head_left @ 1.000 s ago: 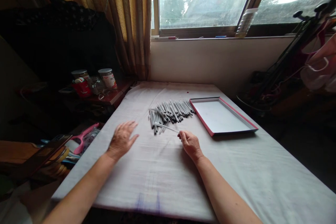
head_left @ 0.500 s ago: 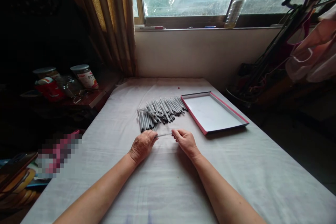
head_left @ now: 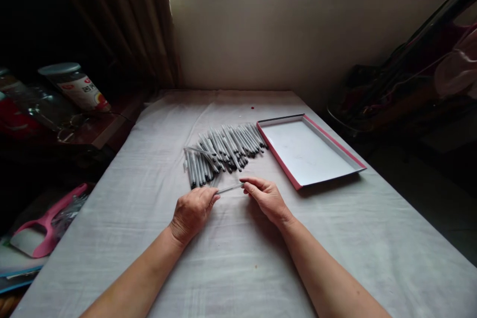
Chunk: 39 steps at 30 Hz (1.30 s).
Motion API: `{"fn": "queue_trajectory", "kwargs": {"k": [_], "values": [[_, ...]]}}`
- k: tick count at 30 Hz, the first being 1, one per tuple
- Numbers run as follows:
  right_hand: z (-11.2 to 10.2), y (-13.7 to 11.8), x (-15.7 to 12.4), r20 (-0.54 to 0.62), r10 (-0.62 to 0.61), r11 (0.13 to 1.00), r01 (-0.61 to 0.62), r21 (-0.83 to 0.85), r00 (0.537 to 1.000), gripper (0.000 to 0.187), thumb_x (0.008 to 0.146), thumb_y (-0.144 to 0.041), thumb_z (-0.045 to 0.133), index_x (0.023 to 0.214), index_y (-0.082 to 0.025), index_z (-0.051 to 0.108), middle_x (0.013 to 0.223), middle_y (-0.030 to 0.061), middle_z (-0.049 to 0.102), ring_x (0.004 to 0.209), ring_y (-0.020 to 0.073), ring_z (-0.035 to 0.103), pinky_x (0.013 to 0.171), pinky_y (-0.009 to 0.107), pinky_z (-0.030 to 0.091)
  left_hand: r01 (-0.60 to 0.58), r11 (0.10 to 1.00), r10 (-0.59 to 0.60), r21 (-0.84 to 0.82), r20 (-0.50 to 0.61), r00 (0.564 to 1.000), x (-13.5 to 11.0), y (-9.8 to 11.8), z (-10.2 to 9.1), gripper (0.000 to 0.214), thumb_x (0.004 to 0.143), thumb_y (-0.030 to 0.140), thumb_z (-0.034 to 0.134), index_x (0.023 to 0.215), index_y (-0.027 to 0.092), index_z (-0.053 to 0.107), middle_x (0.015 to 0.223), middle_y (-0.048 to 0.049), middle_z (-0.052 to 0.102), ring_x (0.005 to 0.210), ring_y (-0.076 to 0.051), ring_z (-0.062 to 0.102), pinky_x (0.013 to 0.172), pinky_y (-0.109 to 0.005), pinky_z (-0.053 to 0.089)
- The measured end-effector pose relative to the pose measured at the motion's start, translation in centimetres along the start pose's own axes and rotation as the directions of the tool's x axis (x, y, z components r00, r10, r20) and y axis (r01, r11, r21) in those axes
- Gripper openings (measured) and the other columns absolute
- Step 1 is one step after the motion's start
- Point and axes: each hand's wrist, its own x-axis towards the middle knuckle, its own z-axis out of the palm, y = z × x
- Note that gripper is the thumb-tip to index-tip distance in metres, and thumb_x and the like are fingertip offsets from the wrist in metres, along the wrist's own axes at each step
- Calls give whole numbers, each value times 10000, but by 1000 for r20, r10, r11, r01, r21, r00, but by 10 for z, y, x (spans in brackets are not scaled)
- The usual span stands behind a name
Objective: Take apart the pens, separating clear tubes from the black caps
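Note:
A thin grey pen tube [head_left: 229, 188] is held level just above the white cloth, one end pinched in my left hand [head_left: 192, 211], the other end pinched in my right hand [head_left: 265, 198]. Both hands have their fingers closed on it. Just beyond them lies a heap of several grey pen tubes with dark tips [head_left: 219, 151]. To the right of the heap sits a shallow white tray with a red rim [head_left: 335, 143], with nothing in it.
The white cloth covers the table [head_left: 238, 258]. A low wooden ledge at the left holds jars [head_left: 76, 87]. A pink-handled tool [head_left: 48, 221] lies lower left. A wall and window sill stand behind; dark clutter stands at the right.
My left hand came in from the left and took the free end of the tube that my right hand held. The camera has tilted down and closer.

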Motion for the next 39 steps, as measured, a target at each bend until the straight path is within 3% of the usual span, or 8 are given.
{"fn": "queue_trajectory", "kwargs": {"k": [5, 9, 14, 18, 22, 25, 34, 39], "values": [[-2, -1, -1, -45, 35, 999, -35, -11, 998, 293, 738, -423, 700, 894, -191, 785, 683, 33, 705, 593, 137, 595, 557, 256, 477, 62, 994, -59, -86, 38, 998, 1, 2, -2, 258, 976, 385, 476, 1120, 226, 619, 925, -61, 735, 786, -180, 699, 693, -270, 533], [0, -1, 0, -86, 63, 998, -63, 12, 994, 240, 737, -404, 702, 814, -191, 781, 658, 21, 688, 557, 122, 569, 540, 250, 466, 111, 983, -108, -144, 27, 994, 3, 3, -4, 181, 976, 365, 482, 1016, 227, 593, 833, -25, 705, 721, -155, 684, 657, -250, 524], [-3, -2, 0, -54, 58, 998, -58, 11, 997, 232, 738, -375, 713, 870, -199, 789, 647, 14, 677, 572, 125, 565, 557, 257, 469, 49, 993, -52, -111, -29, 998, 5, 1, -5, 182, 987, 341, 461, 992, 223, 600, 852, -41, 724, 792, -174, 695, 715, -271, 536], [-2, -2, 0, -35, 28, 1000, -28, 10, 999, 244, 751, -366, 700, 917, -209, 784, 690, 14, 679, 596, 126, 567, 568, 259, 475, 41, 997, -41, -72, -2, 999, 5, -1, -6, 215, 995, 336, 440, 964, 226, 622, 794, -31, 726, 706, -171, 684, 646, -280, 514], [1, -1, 1, -55, 40, 999, -39, 27, 998, 263, 753, -392, 690, 899, -190, 772, 679, 12, 668, 582, 119, 564, 545, 246, 459, 40, 994, -43, -100, -26, 999, 4, 1, -7, 212, 978, 372, 483, 1027, 212, 613, 837, -37, 736, 719, -167, 686, 648, -270, 505], [2, -1, 3, -69, 55, 997, -51, 56, 996, 288, 744, -419, 690, 869, -171, 764, 653, 10, 651, 556, 110, 544, 507, 232, 427, 43, 996, -49, -82, -61, 997, 6, 2, -7, 187, 965, 369, 520, 969, 195, 591, 789, -20, 710, 681, -150, 669, 631, -253, 485], [1, -2, 3, -43, 54, 992, -49, 113, 998, 277, 704, -391, 728, 896, -197, 777, 681, 14, 669, 586, 114, 548, 501, 226, 405, -23, 999, 26, 41, -90, 996, 8, -1, -9, 312, 996, 374, 446, 854, 179, 644, 745, -27, 698, 683, -157, 646, 631, -255, 465], [2, -3, 4, -40, 57, 991, -52, 126, 998, 268, 699, -385, 724, 880, -194, 772, 684, 11, 669, 581, 111, 552, 492, 220, 405, -24, 999, 27, 29, -88, 996, 6, -2, -6, 320, 997, 372, 448, 893, 182, 684, 738, -16, 704, 663, -146, 654, 611, -247, 461]]}}
